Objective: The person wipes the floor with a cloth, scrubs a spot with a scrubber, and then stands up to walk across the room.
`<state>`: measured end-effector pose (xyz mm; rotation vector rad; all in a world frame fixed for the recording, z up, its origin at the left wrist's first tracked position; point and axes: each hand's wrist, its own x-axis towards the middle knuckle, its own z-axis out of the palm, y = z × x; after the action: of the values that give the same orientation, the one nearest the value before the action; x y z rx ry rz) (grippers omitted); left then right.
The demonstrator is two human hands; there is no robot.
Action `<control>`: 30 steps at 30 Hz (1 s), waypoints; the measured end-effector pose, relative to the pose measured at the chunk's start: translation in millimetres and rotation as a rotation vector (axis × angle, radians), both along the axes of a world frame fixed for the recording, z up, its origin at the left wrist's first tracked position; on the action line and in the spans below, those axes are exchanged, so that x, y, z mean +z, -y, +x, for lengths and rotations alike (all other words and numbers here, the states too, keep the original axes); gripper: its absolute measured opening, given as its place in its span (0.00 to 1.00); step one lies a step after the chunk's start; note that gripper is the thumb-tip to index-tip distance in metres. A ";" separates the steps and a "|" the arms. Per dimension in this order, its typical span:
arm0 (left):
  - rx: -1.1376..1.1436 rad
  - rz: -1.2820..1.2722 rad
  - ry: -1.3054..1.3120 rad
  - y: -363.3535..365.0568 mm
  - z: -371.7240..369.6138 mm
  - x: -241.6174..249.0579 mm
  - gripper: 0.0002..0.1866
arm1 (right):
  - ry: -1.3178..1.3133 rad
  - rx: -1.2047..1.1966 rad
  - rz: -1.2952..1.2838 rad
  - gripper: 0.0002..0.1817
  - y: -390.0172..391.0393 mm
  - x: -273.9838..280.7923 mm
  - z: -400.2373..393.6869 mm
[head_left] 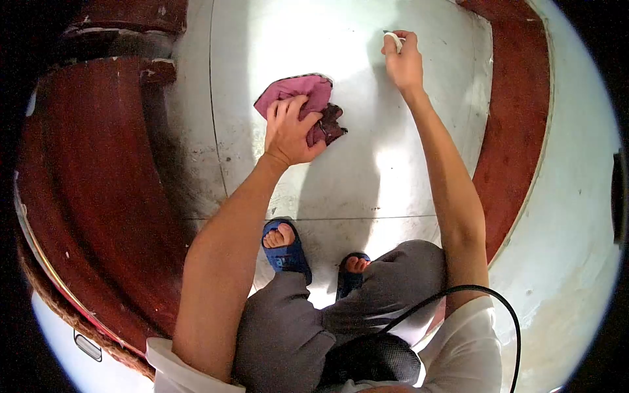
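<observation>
My left hand [289, 134] is down on a pink cloth [308, 88] with a dark edging, its fingers bent over the fabric. A dark brown, crumpled part of the cloth [332, 121] sticks out beside my thumb. Farther forward and to the right, my right hand [404, 62] is closed on a small white object [394, 41] with a dark greenish tip. The fingers cover most of that object, and I cannot tell its kind.
Pale, stained floor tiles [367, 170] with dark joints lie under the hands. Dark red wooden furniture [98, 190] stands at the left, and a red-brown wooden edge [514, 137] curves along the right. My feet in blue slippers [286, 255] are below. A black cable [504, 301] loops by my right arm.
</observation>
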<state>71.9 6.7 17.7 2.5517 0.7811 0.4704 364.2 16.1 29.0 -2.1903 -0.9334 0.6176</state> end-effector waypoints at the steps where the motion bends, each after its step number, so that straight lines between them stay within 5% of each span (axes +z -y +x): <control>1: 0.009 0.005 0.015 1.4 1.6 1.1 0.25 | 0.085 -0.026 -0.059 0.23 -5.2 0.1 1.2; 17: 0.037 -0.017 0.002 -0.9 -0.1 -0.6 0.23 | 0.261 0.043 -0.038 0.17 -13.0 -14.4 1.6; 30: 0.035 0.005 -0.008 0.0 -0.1 -0.6 0.24 | 0.153 -0.003 -0.055 0.18 -14.8 -11.8 5.9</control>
<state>71.8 6.7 17.1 2.5503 0.8290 0.4739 370.1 30.9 17.2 -2.3134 -1.0019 0.4852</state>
